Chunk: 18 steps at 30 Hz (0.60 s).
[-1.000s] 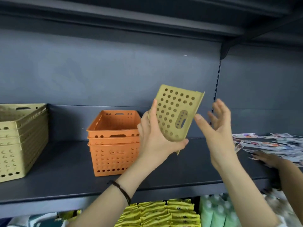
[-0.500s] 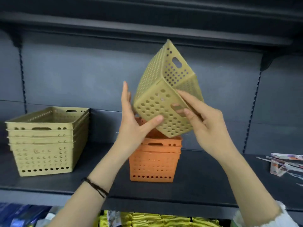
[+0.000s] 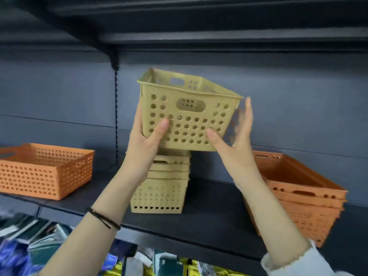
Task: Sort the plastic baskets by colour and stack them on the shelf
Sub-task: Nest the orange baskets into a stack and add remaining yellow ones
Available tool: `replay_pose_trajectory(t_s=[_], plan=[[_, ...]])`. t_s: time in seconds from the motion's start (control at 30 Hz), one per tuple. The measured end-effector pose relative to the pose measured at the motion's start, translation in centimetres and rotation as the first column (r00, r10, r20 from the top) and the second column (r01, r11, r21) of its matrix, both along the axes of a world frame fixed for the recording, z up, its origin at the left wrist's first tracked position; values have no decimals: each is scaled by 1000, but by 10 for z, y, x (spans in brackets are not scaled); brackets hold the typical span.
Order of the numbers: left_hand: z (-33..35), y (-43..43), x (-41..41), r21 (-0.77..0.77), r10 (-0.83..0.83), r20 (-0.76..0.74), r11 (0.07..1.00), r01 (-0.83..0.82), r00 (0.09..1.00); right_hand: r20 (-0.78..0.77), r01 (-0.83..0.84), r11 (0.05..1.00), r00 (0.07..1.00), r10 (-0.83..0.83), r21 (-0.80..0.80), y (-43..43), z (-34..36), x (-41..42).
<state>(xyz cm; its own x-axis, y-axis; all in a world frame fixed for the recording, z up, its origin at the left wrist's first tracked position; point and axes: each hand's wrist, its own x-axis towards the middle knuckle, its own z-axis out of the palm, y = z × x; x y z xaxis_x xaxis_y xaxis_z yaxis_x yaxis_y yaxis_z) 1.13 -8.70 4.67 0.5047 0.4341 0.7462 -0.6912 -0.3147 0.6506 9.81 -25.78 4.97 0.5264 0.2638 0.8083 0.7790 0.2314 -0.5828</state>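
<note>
I hold a yellow perforated basket upright, slightly tilted, in front of the dark shelf back. My left hand grips its lower left corner, thumb on the front wall. My right hand has its thumb against the lower right of the front wall and its fingers straight up beside the right wall. Directly below stands a stack of nested yellow baskets on the shelf board. A stack of orange baskets stands to the right.
A low, wide orange basket sits on the shelf at the left. An upper shelf board hangs close above the held basket. Packaged goods fill the level below the shelf edge.
The yellow basket has turned from tilted on a corner to upright, opening up. It has moved left, from over the orange stack to over the yellow stack. My right hand's fingers have straightened.
</note>
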Motion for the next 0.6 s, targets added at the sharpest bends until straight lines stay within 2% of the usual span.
replay_pose_trajectory(t_s=[0.07, 0.2, 0.33, 0.6], plan=[[-1, 32, -3, 15, -37, -113, 999, 39, 993, -115, -139, 990, 984, 135, -25, 27, -3, -3], [-13, 85, -1, 134, 9, -300, 991, 32, 954, -132, -115, 988, 986, 101, -103, 69, -9, -5], [-23, 115, 3, 188, 10, -372, 980, 64, 928, -148, -47, 981, 989, 19, -190, 91, -20, 5], [-26, 138, 20, 248, -26, -382, 960, 129, 924, -133, 104, 957, 981, -144, -270, 108, -30, 19]])
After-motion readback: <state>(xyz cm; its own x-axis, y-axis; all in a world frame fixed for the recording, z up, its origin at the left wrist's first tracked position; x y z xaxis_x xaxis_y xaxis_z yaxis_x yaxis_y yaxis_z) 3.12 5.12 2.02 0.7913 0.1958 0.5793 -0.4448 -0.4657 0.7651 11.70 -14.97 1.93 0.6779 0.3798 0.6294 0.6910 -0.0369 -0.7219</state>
